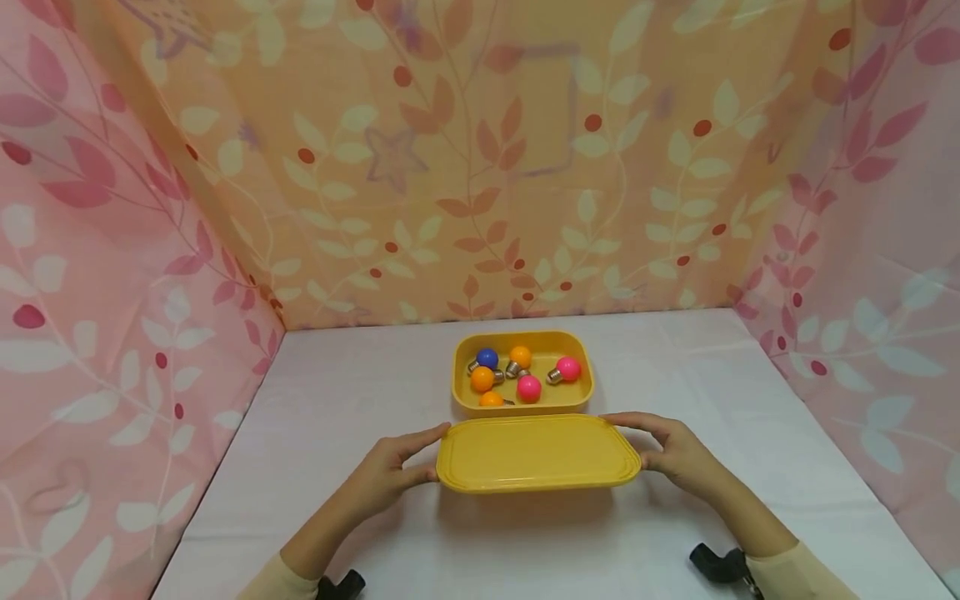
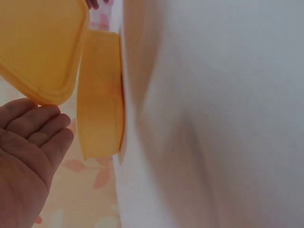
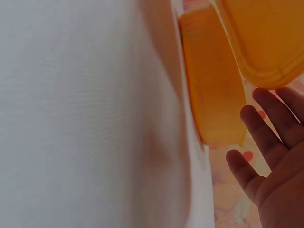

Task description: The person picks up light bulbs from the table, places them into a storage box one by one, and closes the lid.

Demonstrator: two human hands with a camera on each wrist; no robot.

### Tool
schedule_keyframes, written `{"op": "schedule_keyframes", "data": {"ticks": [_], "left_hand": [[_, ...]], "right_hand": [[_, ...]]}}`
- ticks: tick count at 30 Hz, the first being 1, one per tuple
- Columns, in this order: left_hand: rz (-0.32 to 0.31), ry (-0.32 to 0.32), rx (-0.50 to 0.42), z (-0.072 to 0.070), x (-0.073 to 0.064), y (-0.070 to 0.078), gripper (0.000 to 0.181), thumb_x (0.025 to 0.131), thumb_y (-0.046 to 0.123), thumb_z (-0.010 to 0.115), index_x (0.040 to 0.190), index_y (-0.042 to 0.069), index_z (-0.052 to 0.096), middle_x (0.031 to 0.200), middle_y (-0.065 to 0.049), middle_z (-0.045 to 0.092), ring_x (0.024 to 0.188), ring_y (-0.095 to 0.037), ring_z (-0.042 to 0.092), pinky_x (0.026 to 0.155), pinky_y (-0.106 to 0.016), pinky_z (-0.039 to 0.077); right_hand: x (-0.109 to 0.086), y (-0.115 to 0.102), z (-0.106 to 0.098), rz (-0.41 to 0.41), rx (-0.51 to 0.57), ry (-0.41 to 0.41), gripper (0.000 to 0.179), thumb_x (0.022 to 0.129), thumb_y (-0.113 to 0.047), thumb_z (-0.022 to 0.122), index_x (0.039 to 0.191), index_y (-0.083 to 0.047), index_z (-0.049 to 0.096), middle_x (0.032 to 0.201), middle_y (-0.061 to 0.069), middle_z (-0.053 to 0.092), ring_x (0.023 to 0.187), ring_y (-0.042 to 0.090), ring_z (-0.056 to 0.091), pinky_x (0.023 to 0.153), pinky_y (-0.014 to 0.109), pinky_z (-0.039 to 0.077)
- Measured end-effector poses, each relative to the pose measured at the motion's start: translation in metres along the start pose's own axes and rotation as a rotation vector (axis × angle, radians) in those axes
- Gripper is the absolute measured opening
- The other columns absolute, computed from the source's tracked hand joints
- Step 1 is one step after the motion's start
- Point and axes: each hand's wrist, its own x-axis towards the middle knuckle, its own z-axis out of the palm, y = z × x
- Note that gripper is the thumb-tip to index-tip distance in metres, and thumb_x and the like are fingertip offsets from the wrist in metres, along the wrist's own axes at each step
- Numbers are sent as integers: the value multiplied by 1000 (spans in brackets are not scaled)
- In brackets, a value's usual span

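Note:
A yellow rectangular lid [image 1: 538, 454] is held level between both hands, just in front of a matching yellow container [image 1: 517, 411]. My left hand [image 1: 386, 477] grips its left end with thumb and fingers, and my right hand [image 1: 681, 457] grips the right end the same way. Both wrist views show the lid [image 2: 40, 47] raised off the table, close to the container's side wall [image 3: 213, 80]. Inside the uncovered container lie several small bulbs with metal screw bases: a blue bulb [image 1: 487, 358], orange bulbs [image 1: 482, 380] and pink bulbs [image 1: 528, 389].
A white cloth [image 1: 360, 367] covers the table. Patterned fabric walls enclose it: an orange back panel [image 1: 465, 167], a pink left panel [image 1: 112, 292] and a pink right panel [image 1: 862, 275]. Black wrist devices [image 1: 718, 563] sit by both sleeves.

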Motion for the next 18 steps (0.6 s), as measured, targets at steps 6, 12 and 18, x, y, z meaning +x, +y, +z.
{"op": "schedule_keyframes", "data": {"ticks": [6,12,18], "left_hand": [[23,72,-15,2,5,11,56,94,31,72,145,11,60,146,1,59,135,-24,57,111,-52,47],[15,198,-14,6,11,17,44,96,28,71,138,18,67,138,4,66,131,-22,61,108,-50,51],[3,321,8,7,18,20,33,98,30,70,130,24,73,128,10,71,127,-18,64,106,-49,54]], "right_hand": [[0,-6,-4,-45,-4,80,43,96,-27,71,136,-14,66,135,3,69,131,6,57,110,8,32],[3,-10,-3,-26,-20,138,35,95,-5,71,128,-14,71,128,3,72,121,7,63,106,11,41],[6,-12,1,-28,-28,190,29,95,-2,71,121,-14,73,121,3,74,114,7,66,102,12,46]]}}
